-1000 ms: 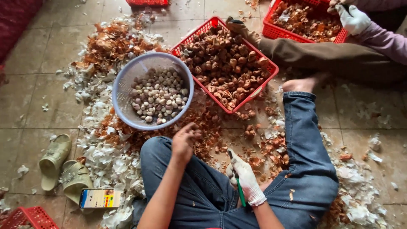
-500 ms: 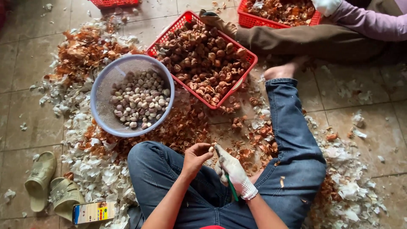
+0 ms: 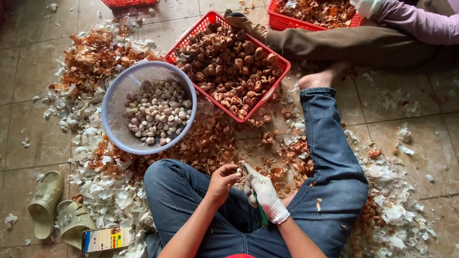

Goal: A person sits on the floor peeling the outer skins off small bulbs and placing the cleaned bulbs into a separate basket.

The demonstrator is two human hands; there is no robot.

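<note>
Sitting cross-legged on the tiled floor (image 3: 411, 124), bare left hand (image 3: 222, 182) pinching a small pale clove (image 3: 238, 170), gloved right hand (image 3: 260, 191) closed round a green-handled knife (image 3: 261, 214), fingertips touching above the lap, sieve basket (image 3: 117, 102) of peeled cloves near the left knee, red crate (image 3: 275, 79) beyond, husks all around.

Three red crates (image 3: 272, 71); one colander (image 3: 114, 119); two sandals (image 3: 45, 203).

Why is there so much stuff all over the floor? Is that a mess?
Yes, brown and white peelings lie scattered over the tiled floor, around the round basket and red crate. A phone lies among them.
</note>
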